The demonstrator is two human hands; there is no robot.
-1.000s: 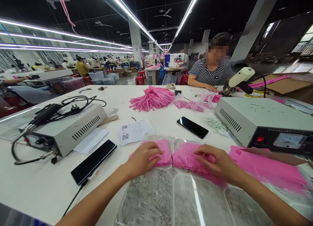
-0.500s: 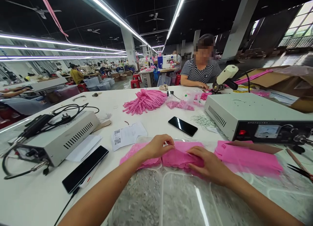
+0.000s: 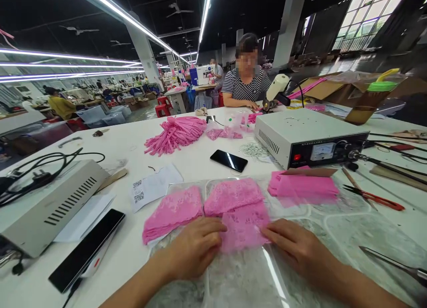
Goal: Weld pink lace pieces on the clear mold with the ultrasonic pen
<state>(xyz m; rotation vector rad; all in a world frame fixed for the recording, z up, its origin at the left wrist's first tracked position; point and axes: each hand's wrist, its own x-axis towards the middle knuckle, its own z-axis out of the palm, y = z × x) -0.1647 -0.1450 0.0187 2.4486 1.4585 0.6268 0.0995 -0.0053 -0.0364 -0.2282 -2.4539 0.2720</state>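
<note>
A single thin piece of pink lace fabric is stretched between my hands over a clear plastic sheet. My left hand is closed on its left edge, the fingertips pressed together. On the opposite edge, my right hand pinches the fabric between thumb and fingers. Just beyond it lies a pile of pink lace pieces, partly overlapped by the held piece. To the left is another layered pink lace stack. A folded bundle of smooth pink fabric sits beyond my right hand.
Red-handled scissors and a pointed metal tool lie at right. A powered box with a dial stands behind; another grey box is at left. Phones and pink strips lie about. A person sits across the table.
Both hands have come nearer to me, drawing one lace piece off the middle pile and spreading it flat. The view has turned right, bringing a green-lidded cup into sight.
</note>
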